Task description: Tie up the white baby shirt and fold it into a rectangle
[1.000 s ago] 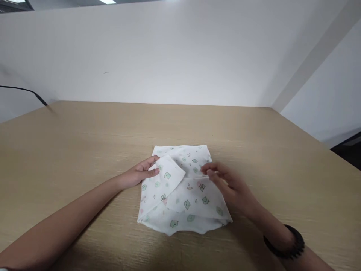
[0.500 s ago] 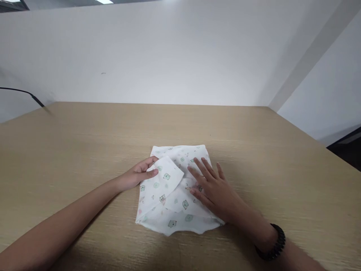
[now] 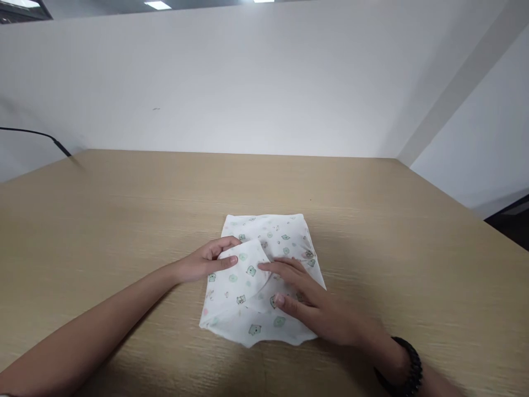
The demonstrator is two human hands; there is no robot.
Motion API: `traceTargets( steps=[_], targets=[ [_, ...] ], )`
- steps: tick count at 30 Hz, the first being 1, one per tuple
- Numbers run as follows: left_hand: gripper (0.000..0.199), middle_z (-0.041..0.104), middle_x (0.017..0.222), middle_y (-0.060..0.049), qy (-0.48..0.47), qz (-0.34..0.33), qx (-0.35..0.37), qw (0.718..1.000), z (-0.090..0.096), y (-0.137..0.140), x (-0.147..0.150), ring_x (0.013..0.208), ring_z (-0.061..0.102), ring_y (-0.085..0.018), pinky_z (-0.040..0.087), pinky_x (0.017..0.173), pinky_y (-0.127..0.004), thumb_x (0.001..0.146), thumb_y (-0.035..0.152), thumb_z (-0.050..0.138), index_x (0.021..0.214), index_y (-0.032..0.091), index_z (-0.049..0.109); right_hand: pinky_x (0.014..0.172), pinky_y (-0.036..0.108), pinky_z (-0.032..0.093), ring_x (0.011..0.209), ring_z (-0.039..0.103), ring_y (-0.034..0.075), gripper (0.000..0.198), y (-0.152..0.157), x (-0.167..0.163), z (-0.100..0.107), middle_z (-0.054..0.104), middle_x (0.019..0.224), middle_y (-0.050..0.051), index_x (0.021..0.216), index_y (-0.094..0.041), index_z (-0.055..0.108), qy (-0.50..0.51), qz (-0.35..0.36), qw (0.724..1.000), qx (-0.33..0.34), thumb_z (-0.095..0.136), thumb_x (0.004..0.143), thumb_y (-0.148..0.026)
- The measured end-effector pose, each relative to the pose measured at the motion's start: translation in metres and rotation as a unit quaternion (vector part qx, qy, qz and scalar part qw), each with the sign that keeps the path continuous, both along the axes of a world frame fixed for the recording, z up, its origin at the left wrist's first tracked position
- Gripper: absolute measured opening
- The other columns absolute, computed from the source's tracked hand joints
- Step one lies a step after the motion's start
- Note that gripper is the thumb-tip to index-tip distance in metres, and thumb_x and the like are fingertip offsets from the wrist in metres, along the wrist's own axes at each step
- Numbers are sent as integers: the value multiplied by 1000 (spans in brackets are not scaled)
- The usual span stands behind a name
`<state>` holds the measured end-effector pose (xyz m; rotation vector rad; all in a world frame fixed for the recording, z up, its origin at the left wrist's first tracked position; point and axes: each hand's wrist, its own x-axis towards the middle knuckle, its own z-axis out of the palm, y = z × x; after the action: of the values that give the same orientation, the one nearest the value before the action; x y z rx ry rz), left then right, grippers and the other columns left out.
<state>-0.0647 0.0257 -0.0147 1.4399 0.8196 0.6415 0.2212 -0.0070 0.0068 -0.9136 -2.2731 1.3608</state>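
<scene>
A white baby garment printed with small green bears lies partly folded on the wooden table, its lower edge wavy. My left hand pinches the left-hand flap of it, thumb above and fingers underneath, at the garment's left side. The flap is turned inward over the middle and slightly raised. Over the right half rests my right hand, fingers apart and stretched toward the flap, the fingertips at its right edge. A black coiled band is round my right wrist.
The wooden table runs back to a white partition, with another panel at the right. A black cable comes down at the far left. Part of a dark object shows at the right edge.
My right hand has slid left and toward me across the garment, reaching the flap's edge. My left hand still holds the flap, which sits slightly lower and further right in view.
</scene>
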Motion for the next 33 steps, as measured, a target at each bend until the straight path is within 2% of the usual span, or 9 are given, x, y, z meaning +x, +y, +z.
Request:
traceTargets(
  steps=[5,10,14,16,18,22,25,29,33],
  targets=[
    [27,58,100,-4,9,-18,34,999,0,-1,1,86,56,-13,47,72,-21,95,36,62,114,18,56,112,37,32,127,42,20,40,0,4,-4,55,130,3,128,-27,59,69,-70,995,-25,44,101,-54],
    [36,54,124,-9,67,-25,110,991,-1,-3,-2,107,54,-19,48,85,-28,96,34,59,129,23,50,103,34,38,117,52,21,36,-1,11,-2,63,120,1,113,-27,67,71,-73,995,-1,46,101,-53],
    [37,47,137,-10,119,-9,251,961,-1,-7,-3,128,44,-24,41,105,-39,96,29,57,132,25,50,88,30,45,107,57,22,41,-2,10,-1,66,112,3,106,-24,70,47,-68,996,16,43,101,-55],
    [38,46,139,-10,126,-25,322,938,2,-11,1,133,39,-25,35,111,-43,95,25,57,133,25,50,79,29,45,99,58,21,44,-1,9,-1,67,105,4,102,-23,71,31,-64,997,22,43,101,-56],
    [39,46,139,-11,143,-56,358,921,6,-16,7,134,38,-25,33,113,-44,94,22,57,132,25,51,74,28,44,90,58,20,46,-1,8,-1,67,97,4,101,-22,71,19,-58,998,21,42,101,-57],
    [42,47,138,-12,171,-113,376,904,13,-23,15,136,36,-27,33,114,-46,91,19,57,132,24,50,72,27,43,90,57,19,44,-3,11,-1,67,95,2,101,-23,72,18,-46,999,16,46,99,-58],
    [43,48,137,-12,174,-122,384,899,14,-23,17,135,37,-28,33,114,-47,90,19,57,132,23,50,74,26,43,91,58,18,40,-5,13,2,68,95,1,102,-24,72,30,-48,998,25,49,98,-57],
    [42,50,135,-12,187,-126,392,892,13,-22,16,133,40,-28,33,113,-47,91,22,57,132,24,50,65,26,41,77,56,16,45,-4,10,3,66,84,2,92,-20,71,-10,-29,999,41,45,100,-56],
    [48,50,138,-11,219,-150,409,873,8,-25,18,131,43,-30,30,115,-47,88,25,60,136,25,49,56,26,35,59,49,12,46,-3,4,-1,57,64,0,76,-17,66,-72,-5,994,80,45,101,-49]
  ],
)
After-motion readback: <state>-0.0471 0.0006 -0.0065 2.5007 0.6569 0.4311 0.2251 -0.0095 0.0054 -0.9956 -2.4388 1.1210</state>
